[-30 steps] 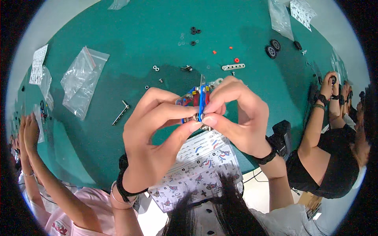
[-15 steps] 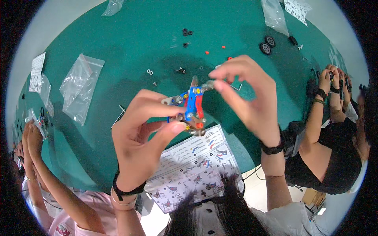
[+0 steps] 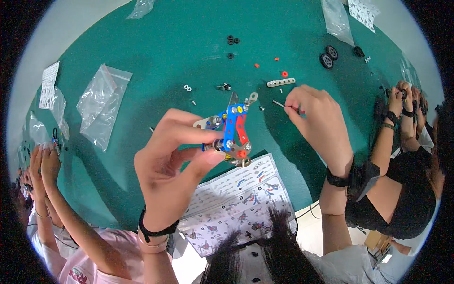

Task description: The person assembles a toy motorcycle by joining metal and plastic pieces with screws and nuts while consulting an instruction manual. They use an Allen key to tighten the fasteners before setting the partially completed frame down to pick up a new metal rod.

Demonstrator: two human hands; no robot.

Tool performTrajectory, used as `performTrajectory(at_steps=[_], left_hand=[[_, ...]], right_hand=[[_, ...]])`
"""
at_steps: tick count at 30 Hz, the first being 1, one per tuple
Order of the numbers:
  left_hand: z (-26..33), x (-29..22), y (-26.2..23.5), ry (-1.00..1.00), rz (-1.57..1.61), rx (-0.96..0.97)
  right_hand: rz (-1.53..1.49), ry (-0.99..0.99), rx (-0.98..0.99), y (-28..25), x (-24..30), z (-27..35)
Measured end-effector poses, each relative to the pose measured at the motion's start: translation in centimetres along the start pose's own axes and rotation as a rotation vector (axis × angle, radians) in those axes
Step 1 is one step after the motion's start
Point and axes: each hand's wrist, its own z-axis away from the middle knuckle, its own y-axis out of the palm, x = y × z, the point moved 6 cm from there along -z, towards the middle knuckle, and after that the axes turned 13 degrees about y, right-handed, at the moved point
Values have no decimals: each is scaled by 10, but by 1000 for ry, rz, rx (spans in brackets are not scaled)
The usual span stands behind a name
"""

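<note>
My left hand [image 3: 172, 165] pinches a small metal construction model [image 3: 235, 127] between thumb and fingers, raised over the table. The model has a blue perforated strip, red strips, silver brackets and screws, with a rounded silver lug at its top. To the right, my right hand [image 3: 319, 120] is closed at the fingertips on a hex key [image 3: 278, 103]. Its thin silver end sticks out toward the model, apart from it; the fingers hide the rest. Beyond that hand lie a silver perforated strip [image 3: 281, 82] and a small screw [image 3: 281, 90].
An instruction sheet [image 3: 227, 201] lies at the near edge. Black wheels [image 3: 326, 61], small black rings [image 3: 231, 41], red pieces [image 3: 284, 74], silver nuts [image 3: 187, 88] and a black-and-silver part [image 3: 224, 87] are scattered farther off. A plastic bag [image 3: 103, 106] lies left. Other people work on both sides.
My right hand has left the model's top, moved right and taken hold of the hex key from the table. My left hand keeps the model in nearly the same place.
</note>
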Motion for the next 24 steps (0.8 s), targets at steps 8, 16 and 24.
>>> performTrajectory(at_steps=[8, 16, 24], left_hand=[[2, 1, 3, 18, -42, 14], [2, -7, 7, 55, -190, 56], [2, -6, 6, 145, -196, 65]], right_hand=[[217, -50, -58, 7, 7, 9], [-72, -6, 31, -7, 20, 5], [-299, 22, 88, -4, 30, 9]])
